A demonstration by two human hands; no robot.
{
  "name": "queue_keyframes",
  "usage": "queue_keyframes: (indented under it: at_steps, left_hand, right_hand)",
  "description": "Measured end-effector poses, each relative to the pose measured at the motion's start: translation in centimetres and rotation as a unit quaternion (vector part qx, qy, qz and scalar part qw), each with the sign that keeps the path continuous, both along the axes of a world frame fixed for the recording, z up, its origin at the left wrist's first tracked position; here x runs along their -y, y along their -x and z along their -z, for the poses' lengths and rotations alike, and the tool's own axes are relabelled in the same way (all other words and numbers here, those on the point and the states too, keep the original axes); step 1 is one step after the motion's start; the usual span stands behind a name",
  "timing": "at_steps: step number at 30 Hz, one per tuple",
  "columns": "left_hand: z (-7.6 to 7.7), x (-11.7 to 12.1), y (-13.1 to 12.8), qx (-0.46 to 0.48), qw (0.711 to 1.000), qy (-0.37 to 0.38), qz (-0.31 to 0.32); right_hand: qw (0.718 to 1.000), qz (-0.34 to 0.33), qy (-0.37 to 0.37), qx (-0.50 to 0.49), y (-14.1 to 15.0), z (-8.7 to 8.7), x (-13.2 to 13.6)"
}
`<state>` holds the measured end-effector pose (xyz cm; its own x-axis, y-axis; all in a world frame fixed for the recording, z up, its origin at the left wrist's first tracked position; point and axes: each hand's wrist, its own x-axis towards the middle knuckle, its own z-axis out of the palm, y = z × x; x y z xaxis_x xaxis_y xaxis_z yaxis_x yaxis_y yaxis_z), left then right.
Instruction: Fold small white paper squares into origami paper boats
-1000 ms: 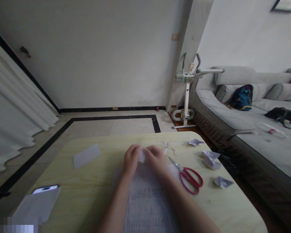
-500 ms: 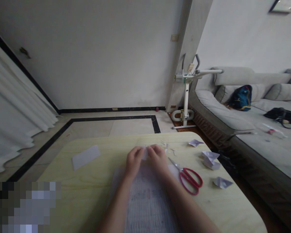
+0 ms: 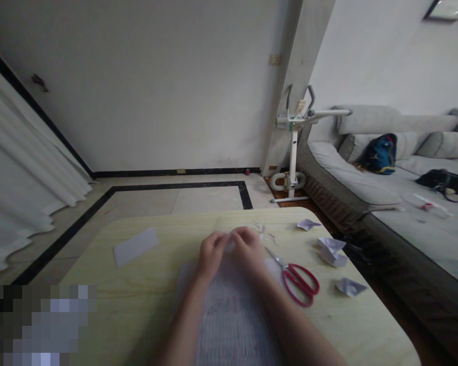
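A small piece of white paper is pinched between my two hands, over the far end of a written sheet. My left hand has its fingers closed on the paper's left side. On the other side my right hand grips it, the fingertips of both hands almost meeting. Much of the piece is hidden by the fingers, so its folds cannot be made out. Beneath my forearms lies the sheet covered in writing. Red-handled scissors rest to the right of my right hand, blades pointing away.
Folded paper shapes lie along the right side of the wooden table. A white paper rectangle is at the left. Thin paper scraps lie just beyond my right hand. A sofa stands to the right.
The fingertips have shifted slightly on the small paper, and less of it shows upright between them. The scissors and folded shapes have stayed put.
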<state>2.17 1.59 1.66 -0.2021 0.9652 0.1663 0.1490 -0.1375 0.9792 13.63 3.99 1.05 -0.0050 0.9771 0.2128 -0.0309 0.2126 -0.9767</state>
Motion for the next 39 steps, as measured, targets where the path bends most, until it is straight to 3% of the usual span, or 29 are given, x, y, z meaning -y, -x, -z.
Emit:
queue_keyframes:
  at_steps: [8,16,24,31,34,39]
  left_hand:
    - [0.4,-0.2,0.1,0.028,0.999,0.025,0.001]
    - [0.4,-0.1,0.1,0.0,0.999,0.021,0.032]
    - [0.6,-0.1,-0.1,0.021,0.999,0.035,0.036]
    - [-0.2,0.1,0.2,-0.004,0.999,0.028,-0.032]
    - [-0.5,0.2,0.3,0.034,0.998,0.031,-0.046]
    - [0.0,0.0,0.1,0.135,0.989,0.056,-0.004]
  right_hand:
    - [0.997,0.012,0.068,-0.045,-0.2,-0.4,-0.2]
    - [0.999,-0.013,0.036,-0.002,-0.3,-0.6,-0.2]
    - [0.995,0.032,0.082,-0.041,-0.5,-0.6,-0.5]
    - [0.999,0.015,0.036,-0.009,-0.4,-0.9,-0.2]
    - [0.999,0.012,0.035,-0.005,-0.5,-0.7,-0.4]
    - [0.991,0.037,0.105,-0.074,-0.7,-0.2,-1.1]
